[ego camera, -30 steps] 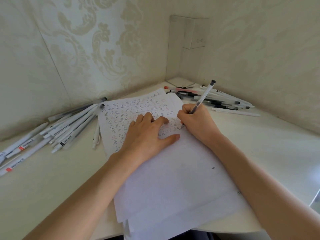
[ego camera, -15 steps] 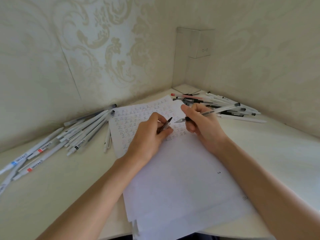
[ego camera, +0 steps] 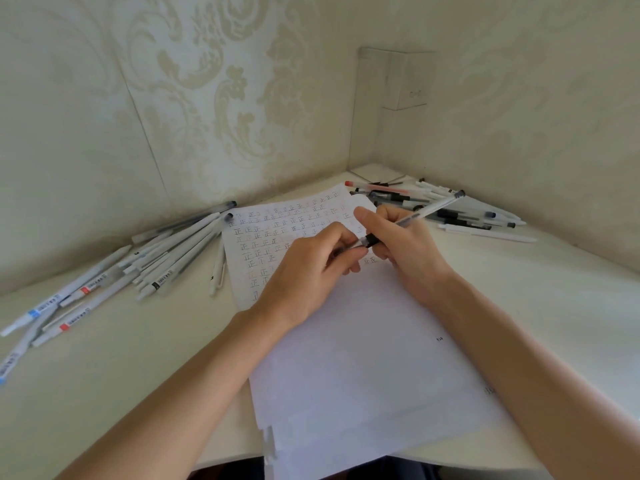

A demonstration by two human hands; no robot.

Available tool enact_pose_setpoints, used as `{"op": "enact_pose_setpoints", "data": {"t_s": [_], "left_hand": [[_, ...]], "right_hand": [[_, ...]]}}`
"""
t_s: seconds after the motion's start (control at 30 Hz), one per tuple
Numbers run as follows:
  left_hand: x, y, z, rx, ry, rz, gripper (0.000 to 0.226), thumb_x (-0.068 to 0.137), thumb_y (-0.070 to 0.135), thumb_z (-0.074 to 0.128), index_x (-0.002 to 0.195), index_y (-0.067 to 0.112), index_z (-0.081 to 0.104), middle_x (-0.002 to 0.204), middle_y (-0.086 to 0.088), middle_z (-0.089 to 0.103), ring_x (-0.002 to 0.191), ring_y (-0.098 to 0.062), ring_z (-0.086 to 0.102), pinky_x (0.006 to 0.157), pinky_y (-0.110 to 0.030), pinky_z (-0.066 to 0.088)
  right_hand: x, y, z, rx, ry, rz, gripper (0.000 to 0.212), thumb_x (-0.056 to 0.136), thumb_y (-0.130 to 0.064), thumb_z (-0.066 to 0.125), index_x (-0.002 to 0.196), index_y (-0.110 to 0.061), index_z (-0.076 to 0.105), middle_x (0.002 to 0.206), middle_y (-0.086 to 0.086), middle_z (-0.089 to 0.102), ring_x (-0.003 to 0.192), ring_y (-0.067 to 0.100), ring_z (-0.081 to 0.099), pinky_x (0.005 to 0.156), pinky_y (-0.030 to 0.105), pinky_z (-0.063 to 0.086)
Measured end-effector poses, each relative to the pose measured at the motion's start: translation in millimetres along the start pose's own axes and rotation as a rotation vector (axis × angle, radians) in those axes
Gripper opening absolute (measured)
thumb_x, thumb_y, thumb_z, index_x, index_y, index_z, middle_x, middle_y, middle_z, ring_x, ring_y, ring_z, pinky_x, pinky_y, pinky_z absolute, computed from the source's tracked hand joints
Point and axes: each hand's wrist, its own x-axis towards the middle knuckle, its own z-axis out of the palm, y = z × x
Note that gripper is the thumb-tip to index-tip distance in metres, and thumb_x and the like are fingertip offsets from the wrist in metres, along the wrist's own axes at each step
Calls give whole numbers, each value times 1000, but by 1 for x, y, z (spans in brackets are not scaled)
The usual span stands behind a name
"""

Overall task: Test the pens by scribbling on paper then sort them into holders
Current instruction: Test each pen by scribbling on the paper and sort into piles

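A stack of white paper [ego camera: 363, 358] lies on the desk, its far half filled with rows of small written marks. Above it my right hand [ego camera: 405, 247] grips a clear pen [ego camera: 427, 211] that slants up to the right. My left hand [ego camera: 311, 271] pinches the pen's cap [ego camera: 349, 249] right at the pen's tip end, and the two hands meet there. A pile of white pens [ego camera: 145, 268] lies left of the paper. A second pile of pens [ego camera: 446, 209], some with black grips and one pink, lies at the far right near the corner.
The desk [ego camera: 561, 306] sits in a corner between two wallpapered walls. A white box [ego camera: 403, 81] is fixed to the wall above the corner. The desk's near edge runs under the paper stack. No pen holder is in view.
My right hand lifted the pen off the paper and turned it level. My left hand left the sheet, picked up the cap and brought it to the pen's tip.
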Motion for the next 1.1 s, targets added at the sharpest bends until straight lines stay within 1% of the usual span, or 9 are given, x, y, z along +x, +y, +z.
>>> {"op": "enact_pose_setpoints", "data": {"t_s": [0.1, 0.27, 0.37, 0.5, 0.6, 0.67, 0.8, 0.9, 1.1], "left_hand": [[-2, 5, 1, -46, 21, 20, 11, 92, 19, 55, 86, 10, 55, 67, 3, 64, 62, -6, 57, 65, -20, 48], [-3, 10, -2, -101, 21, 1, 9, 92, 18, 55, 86, 11, 54, 67, 2, 64, 62, -9, 59, 66, -22, 50], [-1, 11, -9, -87, 11, -39, 10, 92, 20, 54, 88, 11, 53, 71, 1, 66, 68, -13, 62, 70, -28, 52], [2, -8, -43, 63, 236, -156, 6, 95, 20, 50, 92, 15, 52, 80, 3, 68, 73, -7, 62, 69, -21, 49], [-9, -27, -90, 239, 516, -283, 10, 96, 16, 46, 103, 18, 53, 85, -2, 68, 76, -11, 62, 65, -20, 44], [-27, -39, -121, 405, 588, -384, 14, 95, 13, 46, 105, 13, 57, 88, -9, 67, 78, -21, 60, 63, -24, 37], [-59, -55, -151, 755, 564, -565, 21, 92, 13, 49, 107, 9, 63, 106, -17, 65, 100, -36, 56, 83, -38, 43], [-61, -51, -142, 882, 491, -691, 30, 90, 18, 51, 119, 11, 58, 120, -18, 55, 113, -38, 43, 93, -39, 34], [-21, -15, -81, 740, 276, -312, 27, 91, 13, 50, 116, 11, 58, 120, -10, 51, 113, -29, 43, 91, -28, 30]], "right_hand": [[-1, 0, 3, 25, 18, 18, 45, 87, -12, 62, 55, -16, 31, 53, 4, 29, 43, 11, 29, 48, 24, 27], [-3, -5, 9, 45, 25, -4, 43, 87, -8, 60, 56, -15, 30, 56, 7, 28, 45, 14, 30, 51, 30, 28], [-4, -5, 11, 55, -77, -24, 40, 86, -37, 63, 65, -11, 41, 48, -1, 35, 47, 14, 31, 52, 28, 29], [-5, -2, 13, -19, -87, -65, 71, 72, -75, 52, 100, -9, 58, 58, -6, 55, 59, 13, 42, 56, 22, 37], [-6, 1, 15, -211, -33, -95, 47, 80, -64, 45, 94, -22, 58, 68, -7, 61, 65, 10, 47, 66, 28, 39], [-8, 4, 17, -350, -50, -84, 29, 89, -53, 46, 90, -25, 56, 74, -7, 62, 68, 8, 48, 69, 29, 39], [-15, 3, 22, -573, -140, -60, 21, 95, -44, 45, 92, -26, 55, 85, -2, 62, 68, 6, 48, 61, 21, 39], [-16, 1, 22, -636, -162, -77, 21, 95, -41, 46, 96, -22, 57, 89, 2, 63, 70, 10, 48, 65, 23, 39], [-9, 0, 14, -635, -111, -100, 16, 96, -32, 49, 98, -18, 58, 90, 1, 63, 74, 10, 52, 60, 14, 37]]}}
